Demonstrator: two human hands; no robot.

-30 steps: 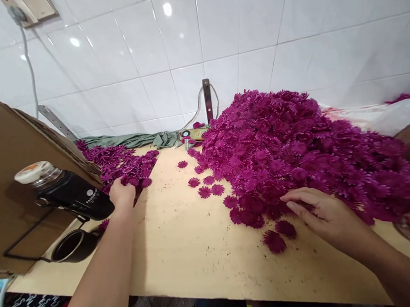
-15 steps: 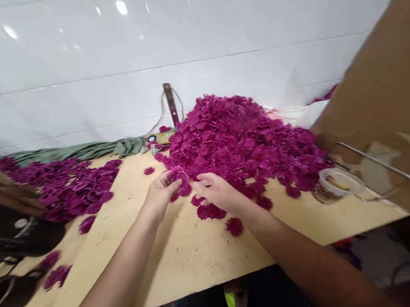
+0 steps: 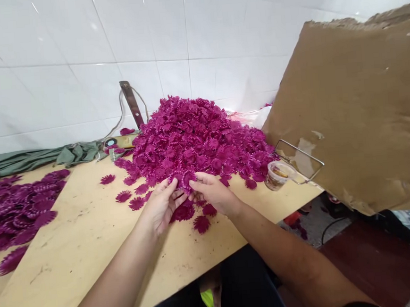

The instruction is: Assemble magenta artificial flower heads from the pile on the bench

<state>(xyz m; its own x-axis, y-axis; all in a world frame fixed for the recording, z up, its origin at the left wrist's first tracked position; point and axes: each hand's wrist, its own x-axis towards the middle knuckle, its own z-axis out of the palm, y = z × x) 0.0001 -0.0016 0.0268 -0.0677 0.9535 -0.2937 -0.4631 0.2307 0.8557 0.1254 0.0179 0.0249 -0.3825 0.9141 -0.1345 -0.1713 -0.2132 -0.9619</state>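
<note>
Both hands meet just in front of a tall heap of magenta fabric flowers (image 3: 192, 135). My left hand (image 3: 162, 202) pinches a magenta flower piece (image 3: 173, 177) between thumb and fingers. Right beside it, my right hand (image 3: 211, 191) grips another flower piece (image 3: 187, 179), and the two pieces touch. Loose flowers lie under and around the hands, one of them (image 3: 201, 224) nearer the table's front edge. A second pile of magenta flowers (image 3: 21, 210) spreads over the left side.
A clear plastic cup (image 3: 277, 175) stands right of the heap, beside a bent metal wire (image 3: 302, 153) and a large cardboard sheet (image 3: 351, 113). Green cloth (image 3: 38, 159) runs along the tiled wall. A dark upright strip (image 3: 132, 105) leans behind the heap.
The view has turned right, showing more cardboard. My right hand has closed on a flower piece and come together with my left hand. More loose flowers lie left of the hands.
</note>
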